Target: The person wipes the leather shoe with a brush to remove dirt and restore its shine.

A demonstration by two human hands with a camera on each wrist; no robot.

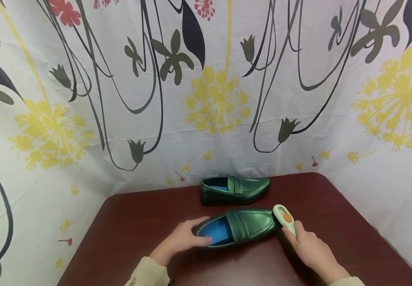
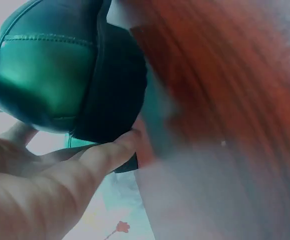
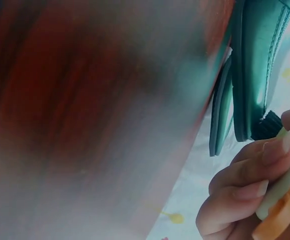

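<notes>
A shiny green loafer (image 1: pixel 252 226) with a blue insole lies across the table, toe to the right. My left hand (image 1: pixel 181 239) grips its heel, thumb at the near edge of the opening and fingers on the far side. In the left wrist view the stitched heel (image 2: pixel 50 80) fills the palm side. My right hand (image 1: pixel 313 247) holds a small pale green brush (image 1: pixel 280 210) with an orange part. Its dark bristles (image 3: pixel 268 127) meet the loafer's toe in the right wrist view. Behind, the second green loafer (image 1: pixel 243 192) stands untouched, toe also right.
The dark red-brown table (image 1: pixel 138 222) has rounded back corners. White fabric (image 1: pixel 206 151) printed with flowers hangs behind it and along both sides, close to the table's edges.
</notes>
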